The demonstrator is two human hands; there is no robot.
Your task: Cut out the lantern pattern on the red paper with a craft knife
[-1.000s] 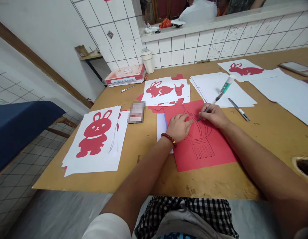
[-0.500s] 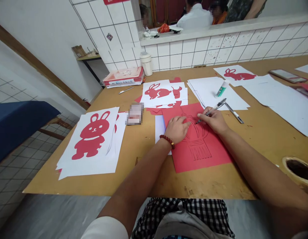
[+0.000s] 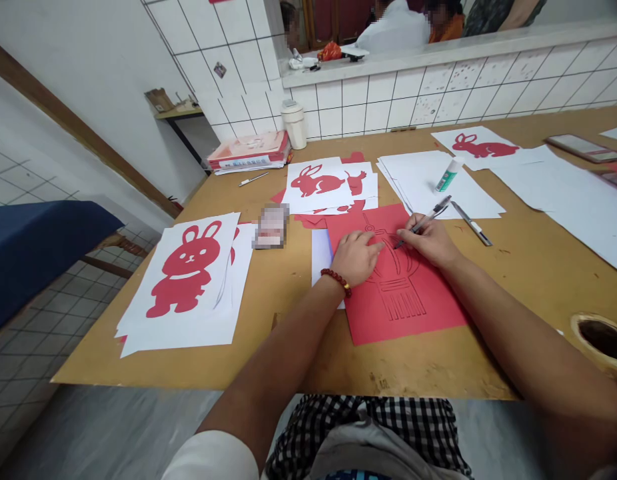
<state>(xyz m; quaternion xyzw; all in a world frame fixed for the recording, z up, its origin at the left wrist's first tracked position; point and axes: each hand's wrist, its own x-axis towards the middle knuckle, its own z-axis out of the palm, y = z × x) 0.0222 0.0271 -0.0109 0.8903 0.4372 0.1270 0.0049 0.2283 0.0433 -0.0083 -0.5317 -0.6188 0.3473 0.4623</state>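
A sheet of red paper (image 3: 368,320) lies in front of me, with a lantern-like outline and a fringe drawn in dark lines. My left hand (image 3: 356,259) rests on its left part, fingers stretched out and pressing it flat. In my right hand (image 3: 428,241) is a pen (image 3: 431,215), pinched near its tip, which touches the red paper among the curved lines. My left fingertips are close to the pen tip. Under the red sheet's left edge a white sheet (image 3: 318,250) shows.
White sheets with red rabbit cutouts lie at the left (image 3: 188,267) and the back (image 3: 318,183). A glue stick (image 3: 449,175) stands on blank white paper (image 3: 413,173), near a craft knife (image 3: 471,223). A white cup (image 3: 293,125) and red folders (image 3: 248,152) are by the wall.
The pen tip has shifted very slightly along the drawn lines. The whole view has tilted a little; my left hand stays on the red paper.
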